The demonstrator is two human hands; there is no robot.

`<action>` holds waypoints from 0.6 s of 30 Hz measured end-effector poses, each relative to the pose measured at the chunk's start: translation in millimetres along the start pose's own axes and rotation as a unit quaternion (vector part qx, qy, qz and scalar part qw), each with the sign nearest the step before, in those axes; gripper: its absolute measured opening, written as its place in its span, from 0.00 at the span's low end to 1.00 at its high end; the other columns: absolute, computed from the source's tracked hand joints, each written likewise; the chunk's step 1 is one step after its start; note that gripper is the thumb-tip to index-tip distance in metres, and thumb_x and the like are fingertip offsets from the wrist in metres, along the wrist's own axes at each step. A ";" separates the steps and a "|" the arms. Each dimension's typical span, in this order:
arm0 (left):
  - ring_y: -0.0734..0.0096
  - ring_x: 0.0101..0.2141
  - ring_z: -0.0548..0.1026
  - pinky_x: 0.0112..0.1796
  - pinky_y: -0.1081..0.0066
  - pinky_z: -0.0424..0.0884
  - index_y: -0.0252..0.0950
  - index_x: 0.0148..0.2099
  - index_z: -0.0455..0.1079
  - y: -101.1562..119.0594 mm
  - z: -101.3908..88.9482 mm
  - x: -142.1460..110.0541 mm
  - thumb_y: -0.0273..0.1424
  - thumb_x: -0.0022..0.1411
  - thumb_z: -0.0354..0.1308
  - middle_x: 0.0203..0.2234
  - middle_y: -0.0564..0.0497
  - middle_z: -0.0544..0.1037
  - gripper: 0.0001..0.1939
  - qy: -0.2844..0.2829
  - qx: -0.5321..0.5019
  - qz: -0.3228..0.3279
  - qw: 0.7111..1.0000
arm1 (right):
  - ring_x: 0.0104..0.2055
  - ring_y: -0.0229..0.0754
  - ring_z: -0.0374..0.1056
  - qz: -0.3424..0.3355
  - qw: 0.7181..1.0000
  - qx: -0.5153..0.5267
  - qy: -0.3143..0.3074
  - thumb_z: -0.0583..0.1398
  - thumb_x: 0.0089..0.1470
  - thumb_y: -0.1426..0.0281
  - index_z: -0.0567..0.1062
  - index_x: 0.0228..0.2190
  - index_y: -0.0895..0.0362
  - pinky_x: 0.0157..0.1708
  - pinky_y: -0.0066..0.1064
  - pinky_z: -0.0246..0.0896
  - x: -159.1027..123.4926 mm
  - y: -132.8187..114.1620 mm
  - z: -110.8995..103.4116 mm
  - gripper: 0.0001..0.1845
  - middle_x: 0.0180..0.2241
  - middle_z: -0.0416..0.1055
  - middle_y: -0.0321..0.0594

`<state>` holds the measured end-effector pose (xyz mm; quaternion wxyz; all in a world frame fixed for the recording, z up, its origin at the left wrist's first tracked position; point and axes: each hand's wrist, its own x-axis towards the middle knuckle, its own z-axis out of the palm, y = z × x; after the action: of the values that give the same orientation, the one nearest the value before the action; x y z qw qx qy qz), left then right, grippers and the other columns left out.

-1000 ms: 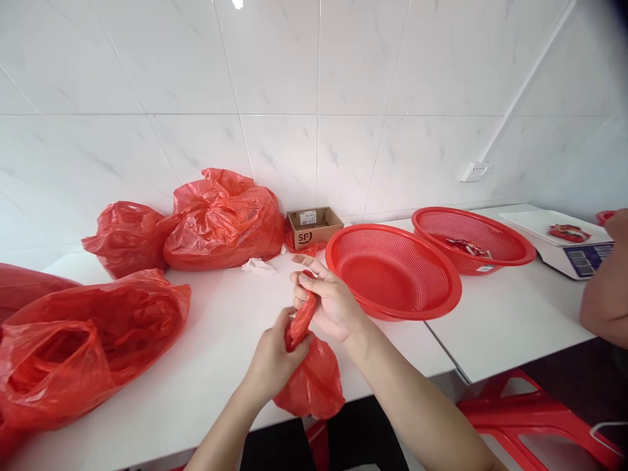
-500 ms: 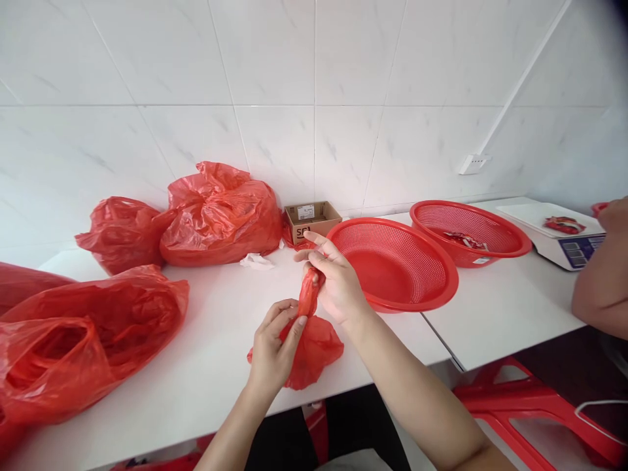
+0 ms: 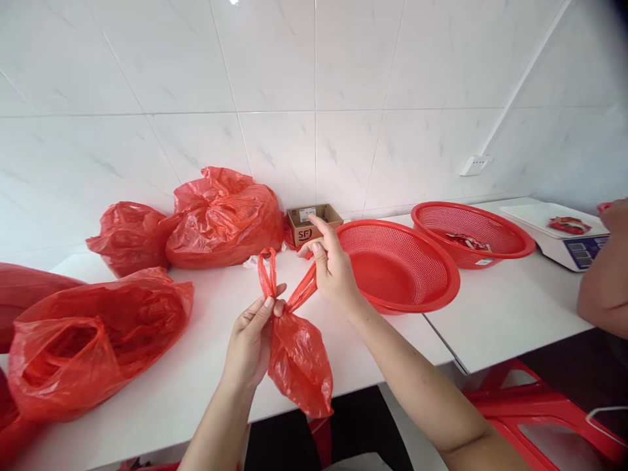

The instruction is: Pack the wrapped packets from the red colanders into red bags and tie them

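A small red plastic bag point(image 3: 303, 366) hangs from both my hands over the table's front edge, its two handles pulled apart. My left hand point(image 3: 254, 333) pinches the bag at the base of the left handle, whose loop stands up above the thumb. The right handle is stretched up to my right hand point(image 3: 333, 265), which is closed on it with the index finger pointing out. What the bag holds inside cannot be made out. Just right of my right hand stands a large red perforated basket point(image 3: 392, 268).
Large red plastic bags point(image 3: 226, 222) sit against the wall, and an open red bag point(image 3: 103, 340) lies at left. A cardboard box point(image 3: 314, 226) stands behind my hands. At right are a second red basket point(image 3: 473, 229), a weighing scale point(image 3: 564, 242) and another person's arm point(image 3: 606, 288).
The bag's gathered top is now parted into two handles. My left hand has moved left and my right hand slightly right, and the bag hangs lower at the edge.
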<state>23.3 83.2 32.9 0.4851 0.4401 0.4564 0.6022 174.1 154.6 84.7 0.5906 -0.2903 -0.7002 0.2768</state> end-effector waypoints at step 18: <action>0.73 0.22 0.62 0.27 0.71 0.58 0.36 0.20 0.63 20.3 12.4 5.5 0.47 0.62 0.53 0.17 0.55 0.66 0.24 -0.068 0.244 0.011 0.967 | 0.31 0.42 0.65 0.064 0.971 -0.071 -0.217 0.57 0.61 0.64 0.64 0.59 0.46 0.35 0.34 0.57 0.4 -15.6 -4.3 0.25 0.33 0.71 0.38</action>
<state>30.9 87.8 55.7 0.3860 0.5903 0.5507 0.4464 177.1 144.4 97.0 0.3833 -0.3089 -0.8094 0.3203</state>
